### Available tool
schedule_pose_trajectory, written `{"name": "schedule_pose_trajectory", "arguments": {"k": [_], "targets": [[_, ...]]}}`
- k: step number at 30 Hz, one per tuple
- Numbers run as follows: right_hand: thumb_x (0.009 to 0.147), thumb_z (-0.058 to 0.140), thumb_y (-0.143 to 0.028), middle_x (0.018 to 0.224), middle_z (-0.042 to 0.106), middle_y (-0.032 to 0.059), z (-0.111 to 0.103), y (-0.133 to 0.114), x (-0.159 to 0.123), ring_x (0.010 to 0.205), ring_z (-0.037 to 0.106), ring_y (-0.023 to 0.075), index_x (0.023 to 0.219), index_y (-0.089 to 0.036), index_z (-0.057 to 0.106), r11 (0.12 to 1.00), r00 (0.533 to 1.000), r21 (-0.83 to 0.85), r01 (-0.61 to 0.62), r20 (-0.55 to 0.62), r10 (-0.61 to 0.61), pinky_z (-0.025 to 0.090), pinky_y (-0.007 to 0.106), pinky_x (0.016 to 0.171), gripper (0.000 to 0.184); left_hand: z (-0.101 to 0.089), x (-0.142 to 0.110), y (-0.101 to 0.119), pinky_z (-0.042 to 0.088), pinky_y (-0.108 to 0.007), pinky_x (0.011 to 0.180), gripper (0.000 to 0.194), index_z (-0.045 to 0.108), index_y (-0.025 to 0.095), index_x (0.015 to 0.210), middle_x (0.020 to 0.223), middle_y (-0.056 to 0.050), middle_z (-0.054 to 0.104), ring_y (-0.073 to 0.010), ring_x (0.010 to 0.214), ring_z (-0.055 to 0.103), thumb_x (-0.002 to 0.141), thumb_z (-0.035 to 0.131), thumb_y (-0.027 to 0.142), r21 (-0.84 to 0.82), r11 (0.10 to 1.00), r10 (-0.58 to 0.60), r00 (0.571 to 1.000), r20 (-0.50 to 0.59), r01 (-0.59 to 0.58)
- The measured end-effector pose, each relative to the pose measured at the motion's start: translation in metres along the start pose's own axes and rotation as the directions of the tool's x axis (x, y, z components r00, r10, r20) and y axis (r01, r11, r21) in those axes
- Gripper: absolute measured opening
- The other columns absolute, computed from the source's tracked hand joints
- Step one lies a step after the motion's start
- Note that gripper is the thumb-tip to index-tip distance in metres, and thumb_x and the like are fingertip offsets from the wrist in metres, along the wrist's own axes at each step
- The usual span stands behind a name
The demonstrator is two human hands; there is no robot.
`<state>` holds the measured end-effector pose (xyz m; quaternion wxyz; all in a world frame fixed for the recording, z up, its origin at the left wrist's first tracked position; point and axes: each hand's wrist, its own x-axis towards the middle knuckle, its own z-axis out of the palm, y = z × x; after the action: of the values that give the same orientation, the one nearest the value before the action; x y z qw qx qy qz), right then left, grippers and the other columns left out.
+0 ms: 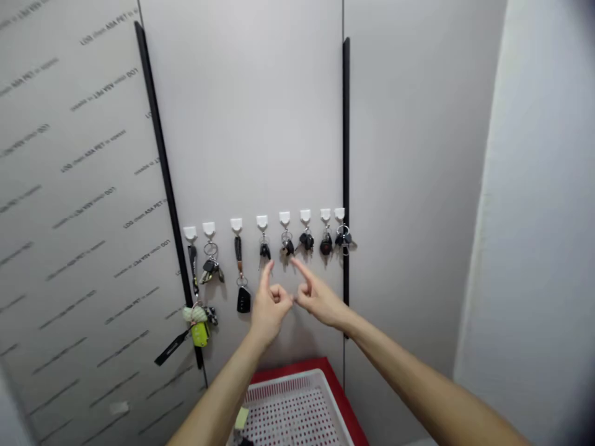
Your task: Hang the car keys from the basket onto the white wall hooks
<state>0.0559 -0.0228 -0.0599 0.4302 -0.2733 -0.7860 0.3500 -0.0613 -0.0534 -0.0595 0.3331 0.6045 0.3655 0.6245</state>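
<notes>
Both of my hands are raised before a row of keys on a pale cabinet door. My left hand (270, 305) points its index finger up just below a small black key set (264, 250), the other fingers curled. My right hand (323, 301) stretches its index finger toward a key bunch (287, 246), with its other fingers bent in. Neither hand shows anything held, and the two nearly meet at their lower fingers. Left of them hangs a black car key fob (243, 300) on a braided strap (238, 249).
White hooks (262, 221) carry further bunches, including keys with a lime-green case (200, 334) and keys by the handle (344, 239). Long black handles (346, 124) line the doors. Below, a white perforated basket (325, 390) stands on a red surface (341, 402), a yellow tag (241, 418) inside.
</notes>
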Motion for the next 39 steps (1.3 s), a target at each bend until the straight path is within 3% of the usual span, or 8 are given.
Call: {"name": "schedule_pose_trajectory", "arguments": {"k": [5,14,17,21,23,29,33,39], "targets": [[0.064,0.042,-0.013,0.046,0.033,-0.0091,0.017,-0.064,0.012,0.040,0.030,0.0058,0.120,-0.030,-0.001,0.928,0.932,0.174,0.330,-0.219,-0.291,0.029,0.019,0.040,0.073,-0.018,-0.008,0.054,0.029,-0.015,0.043,0.076,0.003,0.026,0.120,0.045,0.010,0.033,-0.0029,0.040,0.030,0.060,0.048,0.012,-0.096,0.973,0.211,0.978,0.009,-0.209],[0.065,0.043,-0.015,0.045,0.033,-0.0094,0.038,-0.063,0.020,0.039,0.031,0.0064,0.120,-0.030,0.000,0.933,0.944,0.188,0.307,-0.181,-0.274,0.030,0.020,0.038,0.072,-0.039,-0.008,0.056,0.033,-0.016,0.044,0.075,0.005,0.025,0.120,0.044,0.010,0.033,-0.0034,0.040,0.031,0.061,0.049,0.013,-0.001,0.981,0.195,0.981,0.001,-0.195],[0.065,0.043,-0.016,0.046,0.035,-0.0091,0.047,-0.052,0.030,0.039,0.033,0.0058,0.121,-0.025,0.007,0.956,0.947,0.126,0.266,-0.217,-0.235,0.033,0.020,0.041,0.067,-0.060,-0.002,0.046,0.036,-0.017,0.050,0.070,0.010,0.024,0.120,0.048,0.009,0.037,-0.0037,0.043,0.036,0.062,0.049,0.016,0.152,0.970,0.207,0.971,-0.120,-0.188],[0.062,0.045,-0.022,0.071,0.051,0.0009,0.051,-0.028,0.056,0.059,0.047,0.0093,0.113,-0.018,0.030,0.985,0.884,-0.133,0.113,-0.440,-0.161,0.040,0.025,0.057,0.053,-0.104,0.019,0.019,0.038,-0.026,0.069,0.064,0.022,0.023,0.114,0.085,-0.002,0.048,-0.0113,0.075,0.047,0.058,0.053,0.027,0.498,0.867,0.341,0.756,-0.558,-0.023],[0.060,0.047,-0.025,0.090,0.050,0.0068,0.050,-0.020,0.070,0.076,0.048,0.0144,0.109,-0.017,0.035,0.961,0.836,-0.274,0.039,-0.518,-0.182,0.039,0.030,0.068,0.051,-0.118,0.029,0.004,0.034,-0.030,0.077,0.069,0.024,0.021,0.113,0.103,-0.008,0.042,-0.0177,0.093,0.042,0.053,0.057,0.032,0.592,0.796,0.354,0.699,-0.621,0.122],[0.062,0.045,-0.026,0.104,0.046,0.0117,0.053,-0.012,0.099,0.093,0.043,0.0210,0.113,-0.014,0.029,0.869,0.832,-0.485,-0.097,-0.518,-0.196,0.034,0.034,0.077,0.055,-0.122,0.049,-0.013,0.037,-0.034,0.070,0.052,0.036,0.016,0.102,0.090,-0.011,0.052,-0.0213,0.083,0.049,0.055,0.053,0.033,0.577,0.759,0.176,0.758,-0.629,0.302],[0.063,0.040,-0.025,0.090,0.053,0.0109,0.046,-0.023,0.105,0.081,0.049,0.0204,0.106,-0.013,0.037,0.882,0.826,-0.450,-0.137,-0.544,-0.149,0.037,0.032,0.071,0.044,-0.134,0.058,0.003,0.040,-0.025,0.057,0.023,0.048,0.015,0.075,0.065,-0.003,0.054,-0.0136,0.061,0.052,0.058,0.048,0.031,0.502,0.850,0.171,0.815,-0.553,0.163],[0.061,0.038,-0.020,0.082,0.055,0.0069,0.027,-0.075,0.118,0.072,0.049,0.0160,0.091,-0.014,0.048,0.822,0.797,-0.569,0.026,-0.485,-0.361,0.036,0.027,0.065,0.032,-0.147,0.070,0.054,0.030,-0.016,0.036,0.020,0.046,0.014,0.071,0.041,0.007,0.041,-0.0046,0.034,0.036,0.056,0.050,0.027,0.330,0.942,0.217,0.851,-0.479,-0.055]]}}
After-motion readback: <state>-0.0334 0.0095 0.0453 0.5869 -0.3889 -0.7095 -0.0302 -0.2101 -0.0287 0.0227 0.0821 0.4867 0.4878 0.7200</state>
